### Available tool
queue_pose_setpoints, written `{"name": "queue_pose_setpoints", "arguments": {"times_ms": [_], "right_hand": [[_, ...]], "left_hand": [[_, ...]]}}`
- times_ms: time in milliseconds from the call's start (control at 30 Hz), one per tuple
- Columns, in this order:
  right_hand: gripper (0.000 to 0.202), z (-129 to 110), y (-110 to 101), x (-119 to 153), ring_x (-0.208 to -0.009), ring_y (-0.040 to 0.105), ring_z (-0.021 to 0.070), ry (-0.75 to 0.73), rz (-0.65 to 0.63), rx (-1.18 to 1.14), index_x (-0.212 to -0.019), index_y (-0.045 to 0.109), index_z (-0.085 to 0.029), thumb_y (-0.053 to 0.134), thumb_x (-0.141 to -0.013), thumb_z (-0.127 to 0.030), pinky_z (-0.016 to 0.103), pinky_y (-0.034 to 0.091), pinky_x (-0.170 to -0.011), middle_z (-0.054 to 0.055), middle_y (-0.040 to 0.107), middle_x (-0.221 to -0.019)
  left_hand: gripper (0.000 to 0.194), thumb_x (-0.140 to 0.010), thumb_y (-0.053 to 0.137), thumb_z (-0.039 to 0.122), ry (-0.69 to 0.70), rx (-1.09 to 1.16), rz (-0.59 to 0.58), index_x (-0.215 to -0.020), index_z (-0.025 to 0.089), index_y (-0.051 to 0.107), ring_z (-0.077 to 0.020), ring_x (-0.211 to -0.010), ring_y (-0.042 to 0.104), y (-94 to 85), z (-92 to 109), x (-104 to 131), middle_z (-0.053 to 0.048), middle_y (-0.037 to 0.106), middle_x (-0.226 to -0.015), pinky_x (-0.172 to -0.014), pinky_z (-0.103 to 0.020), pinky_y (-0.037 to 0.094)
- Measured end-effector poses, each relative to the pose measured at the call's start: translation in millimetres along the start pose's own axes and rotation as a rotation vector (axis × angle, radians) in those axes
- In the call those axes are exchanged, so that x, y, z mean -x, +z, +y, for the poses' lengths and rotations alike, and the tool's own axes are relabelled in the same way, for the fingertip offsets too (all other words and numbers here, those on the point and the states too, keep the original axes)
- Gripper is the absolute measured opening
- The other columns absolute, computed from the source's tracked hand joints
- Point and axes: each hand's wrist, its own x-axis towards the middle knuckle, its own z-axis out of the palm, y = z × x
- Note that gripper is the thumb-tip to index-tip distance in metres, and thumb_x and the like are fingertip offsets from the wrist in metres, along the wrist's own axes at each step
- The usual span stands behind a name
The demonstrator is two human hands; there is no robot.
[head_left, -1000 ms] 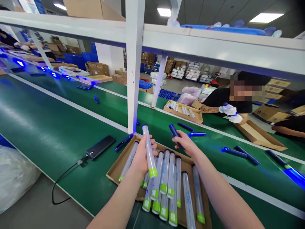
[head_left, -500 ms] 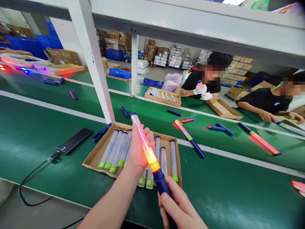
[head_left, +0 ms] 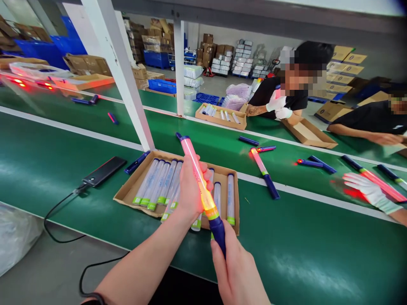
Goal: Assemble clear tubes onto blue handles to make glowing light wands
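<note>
A glowing light baton slants across the middle of the view, its clear tube lit red and orange. My left hand is closed round the tube part. Lower down, my right hand grips the dark blue handle. Behind and beneath my left hand lies a shallow cardboard tray on the green table. It holds several clear tubes with blue caps and green bands.
A black power bank with a cable lies left of the tray, near a blue handle. Lit batons lie on the green belt beyond. A white-gloved hand reaches in at right. Two people sit across. A white post stands ahead.
The view has shifted a little. A gloved hand of another person has come in at the right over the lit baton. Both my hands still hold the glowing baton.
</note>
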Motion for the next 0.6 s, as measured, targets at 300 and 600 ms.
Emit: {"name": "queue_pose_setpoints", "arguments": {"times_ms": [300,600], "right_hand": [[0.053,6,1,-3,-0.086,0.083,0.0399,-0.105,0.110,0.273,-0.145,0.054,-0.009,0.032,-0.110,-0.041,0.051,0.067,-0.068,0.024,0.080,-0.117],[0.051,43,-125,4,-0.129,0.066,0.0399,-0.296,0.635,-0.237,-0.151,0.057,-0.042,0.051,-0.104,-0.063,0.058,0.058,-0.098,0.013,0.066,-0.145]], "left_hand": [[0.052,-0.089,0.074,0.069,-0.003,-0.032,0.035,-0.099,0.023,0.051,-0.0070,-0.052,0.046,-2.2,-18,-11,0.007,0.051,-0.071,-0.039,-0.014,0.035],[0.055,-0.086,0.068,0.079,0.066,-0.191,-0.742,-0.090,0.026,0.059,-0.0109,-0.046,0.044,48.3,-70,54,0.003,0.051,-0.064,-0.039,-0.022,0.030]]}}
